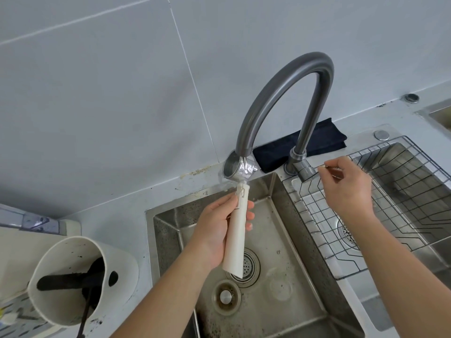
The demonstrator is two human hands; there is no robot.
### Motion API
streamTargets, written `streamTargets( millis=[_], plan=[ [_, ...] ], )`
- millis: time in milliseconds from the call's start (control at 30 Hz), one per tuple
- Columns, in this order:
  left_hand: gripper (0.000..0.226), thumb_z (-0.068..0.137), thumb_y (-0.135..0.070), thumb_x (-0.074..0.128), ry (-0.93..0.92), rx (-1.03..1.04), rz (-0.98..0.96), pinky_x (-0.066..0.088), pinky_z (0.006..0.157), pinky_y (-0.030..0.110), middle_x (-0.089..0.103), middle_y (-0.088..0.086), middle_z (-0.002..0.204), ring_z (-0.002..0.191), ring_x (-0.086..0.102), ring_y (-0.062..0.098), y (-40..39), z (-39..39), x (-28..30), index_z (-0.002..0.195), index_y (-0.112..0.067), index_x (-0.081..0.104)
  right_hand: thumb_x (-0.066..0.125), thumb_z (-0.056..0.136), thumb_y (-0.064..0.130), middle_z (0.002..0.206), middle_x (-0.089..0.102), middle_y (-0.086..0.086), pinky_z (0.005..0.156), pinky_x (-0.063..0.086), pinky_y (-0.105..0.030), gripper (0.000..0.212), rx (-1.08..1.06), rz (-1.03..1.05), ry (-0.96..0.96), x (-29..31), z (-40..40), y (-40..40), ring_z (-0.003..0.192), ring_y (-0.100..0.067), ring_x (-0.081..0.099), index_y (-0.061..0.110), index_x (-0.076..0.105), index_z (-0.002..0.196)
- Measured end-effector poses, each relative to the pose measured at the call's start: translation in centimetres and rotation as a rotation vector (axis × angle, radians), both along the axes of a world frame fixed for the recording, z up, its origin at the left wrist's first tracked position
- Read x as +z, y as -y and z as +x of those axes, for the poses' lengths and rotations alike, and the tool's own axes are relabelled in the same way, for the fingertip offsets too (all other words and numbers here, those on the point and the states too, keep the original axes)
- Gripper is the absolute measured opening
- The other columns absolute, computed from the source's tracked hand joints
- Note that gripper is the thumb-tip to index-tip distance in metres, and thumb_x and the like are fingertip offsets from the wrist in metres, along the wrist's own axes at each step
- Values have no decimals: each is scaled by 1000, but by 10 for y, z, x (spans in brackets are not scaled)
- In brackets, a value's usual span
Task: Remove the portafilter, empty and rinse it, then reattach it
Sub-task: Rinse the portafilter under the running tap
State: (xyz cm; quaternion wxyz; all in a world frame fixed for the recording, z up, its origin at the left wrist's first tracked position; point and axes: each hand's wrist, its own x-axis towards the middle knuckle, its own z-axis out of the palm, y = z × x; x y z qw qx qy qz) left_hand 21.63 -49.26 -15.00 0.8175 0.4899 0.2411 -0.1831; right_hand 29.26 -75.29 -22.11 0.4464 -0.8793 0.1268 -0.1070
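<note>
My left hand [220, 230] grips the cream handle of the portafilter [236, 230] over the left sink basin [288, 296]. The portafilter's metal basket [234, 167] is held up right under the spout of the grey arched faucet [290, 93], and water runs over its side. My right hand [346, 186] pinches the thin faucet lever [327, 168] beside the faucet's base. The basket's inside looks bare metal.
A white knock box [73, 276] with dark coffee grounds stands on the counter at lower left. A wire drying rack [380, 198] sits in the right basin. A folded dark cloth [324, 140] lies behind the faucet. The tiled wall stands close behind.
</note>
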Motion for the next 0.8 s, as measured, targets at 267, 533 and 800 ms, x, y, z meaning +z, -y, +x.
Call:
streamTargets(
  millis=[267,533,800],
  plan=[
    [28,94,-17,57,-21,-64,-66,49,50,28,67,13,84,62,58,18,-4,-17,-6,113,1,67,66,92,31,85,63,16,65,45,-19,12,-9,2,4,-2,1,0,82,5,60,23,63,101],
    [34,87,-23,65,6,-143,-118,46,49,26,62,10,82,60,54,17,-10,-19,-7,113,-1,69,66,92,31,84,62,19,61,42,-14,9,-9,-7,16,-2,0,0,81,6,60,25,63,98],
    [35,85,-24,66,54,-175,-135,47,51,27,64,9,84,62,56,17,-9,-7,-4,113,-3,69,66,92,32,85,62,19,61,43,-15,10,-13,-11,14,-1,0,-1,82,6,60,26,63,99]
  ],
)
